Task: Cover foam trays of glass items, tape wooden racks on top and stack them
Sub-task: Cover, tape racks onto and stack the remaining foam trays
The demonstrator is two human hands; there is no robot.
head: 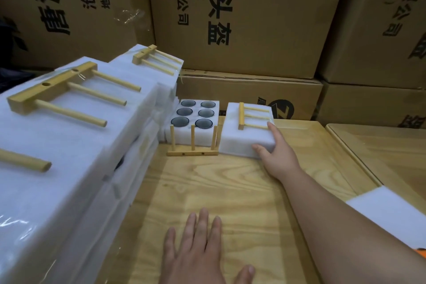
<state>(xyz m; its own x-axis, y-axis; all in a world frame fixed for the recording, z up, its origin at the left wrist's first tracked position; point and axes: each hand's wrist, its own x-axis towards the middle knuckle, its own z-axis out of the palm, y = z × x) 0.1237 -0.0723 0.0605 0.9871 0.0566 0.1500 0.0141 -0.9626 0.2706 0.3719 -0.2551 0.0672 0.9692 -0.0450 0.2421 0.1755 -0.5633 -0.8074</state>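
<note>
Left hand [198, 253] flat on table [230, 191] (fingers straight) | right hand [274, 147] fingers grip covered foam tray [244, 138]

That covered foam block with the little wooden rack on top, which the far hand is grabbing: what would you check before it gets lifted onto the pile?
1. Right hand grips the covered foam block at its near right corner: ok.
2. Wooden rack lies flat on top: ok.
3. Tape holding the rack: cannot tell.
4. Left hand flat on the table, not helping: not ok for a two-handed lift.
5. Upright loose rack stands close beside the block: not ok.
6. Open tray of glasses is uncovered: not ok.
</note>
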